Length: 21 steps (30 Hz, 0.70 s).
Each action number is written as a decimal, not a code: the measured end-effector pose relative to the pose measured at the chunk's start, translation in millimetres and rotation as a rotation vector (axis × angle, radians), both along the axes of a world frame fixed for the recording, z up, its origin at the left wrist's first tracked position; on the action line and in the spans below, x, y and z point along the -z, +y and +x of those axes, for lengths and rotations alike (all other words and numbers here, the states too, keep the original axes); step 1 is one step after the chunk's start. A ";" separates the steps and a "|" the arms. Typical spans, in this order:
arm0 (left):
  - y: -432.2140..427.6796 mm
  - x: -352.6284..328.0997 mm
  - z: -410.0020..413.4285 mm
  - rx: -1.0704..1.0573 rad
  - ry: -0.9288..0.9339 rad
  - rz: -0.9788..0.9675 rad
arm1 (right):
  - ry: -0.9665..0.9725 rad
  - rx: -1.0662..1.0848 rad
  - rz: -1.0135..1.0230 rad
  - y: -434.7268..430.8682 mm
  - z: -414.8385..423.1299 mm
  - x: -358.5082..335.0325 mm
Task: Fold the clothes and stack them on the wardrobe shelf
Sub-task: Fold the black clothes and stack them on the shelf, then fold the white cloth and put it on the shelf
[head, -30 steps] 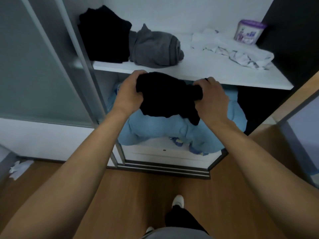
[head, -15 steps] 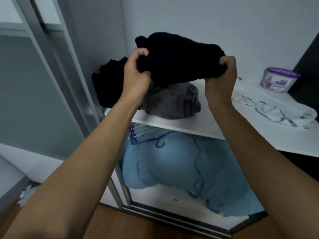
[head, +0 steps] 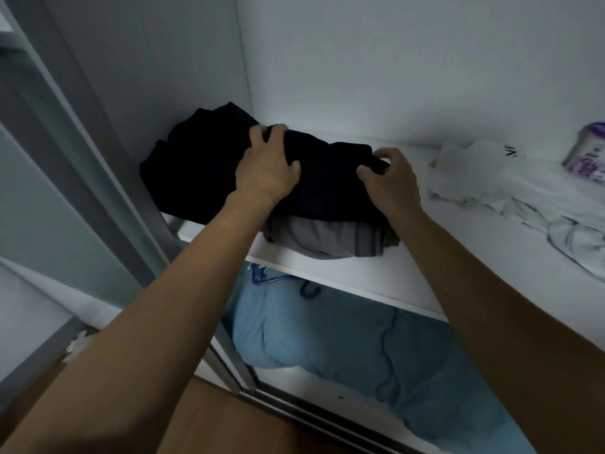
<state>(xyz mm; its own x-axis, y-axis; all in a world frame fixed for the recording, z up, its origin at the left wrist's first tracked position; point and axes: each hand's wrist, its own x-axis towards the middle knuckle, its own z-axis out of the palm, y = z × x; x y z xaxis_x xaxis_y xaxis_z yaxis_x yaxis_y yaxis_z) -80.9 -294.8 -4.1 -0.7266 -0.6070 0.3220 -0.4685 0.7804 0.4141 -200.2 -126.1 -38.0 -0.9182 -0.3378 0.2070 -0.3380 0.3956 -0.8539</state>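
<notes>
The folded black garment (head: 327,185) lies on top of the folded grey garment (head: 327,240), at the left part of the wardrobe shelf (head: 376,283). Both grips are on it.

- The left grip (head: 266,165) rests on the garment's left end, with the fingers curled over its far edge and the thumb on top.
- The right grip (head: 388,180) pinches the garment's right end between the thumb and the curled fingers.

Neither grip has let go, so the placing step appears to be at its end but not complete.

Just left of the left grip, a second dark pile (head: 190,165) sits in the corner of the shelf and touches the black garment. Whether this pile is neatly folded cannot be told, because it is too dark.

To the right of the right grip, apart from the stack, a white garment (head: 484,185) lies spread and crumpled on the shelf. It looks unfolded. Beyond it, a purple-and-white tub (head: 586,155) stands at the far right.

Below the grips, under the shelf, lies blue bedding (head: 343,342) with a blue hanger (head: 262,276) at its top edge.

Status, as judged:
- Done: the grey garment is stacked and the black garment is set on it.
- Left: release the black garment, then fold the white garment and add it to the stack.
</notes>
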 end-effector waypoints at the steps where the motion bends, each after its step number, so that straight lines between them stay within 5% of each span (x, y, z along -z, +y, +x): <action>1: 4.5 0.2 -5.1 0.030 -0.037 -0.150 | 0.039 0.016 0.068 -2.8 -0.5 5.9; 3: 12.8 3.6 -14.9 0.151 -0.195 -0.239 | 0.081 0.062 0.136 -5.0 -0.4 16.9; 5: 13.8 0.8 -23.6 0.199 -0.322 -0.101 | 0.104 0.077 0.158 -6.2 -1.0 19.5; 9: 16.9 -15.4 -40.8 0.156 -0.392 -0.071 | 0.023 -0.087 0.089 2.1 -11.0 10.3; 15: 76.8 -12.9 -87.5 0.415 0.005 -0.128 | 0.017 0.028 -0.060 60.3 -47.6 3.0; 21: 122.2 1.5 -141.3 0.660 -0.139 0.042 | -0.027 0.404 0.286 149.6 -124.1 6.6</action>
<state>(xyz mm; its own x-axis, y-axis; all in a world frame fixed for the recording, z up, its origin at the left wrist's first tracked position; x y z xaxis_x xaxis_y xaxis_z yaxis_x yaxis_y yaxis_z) -222.2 -172.6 -5.6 -0.9823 -0.0317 0.1845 0.0498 0.9058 0.4209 -324.3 23.5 -44.7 -0.9912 0.0066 0.1325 -0.0887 0.7101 -0.6984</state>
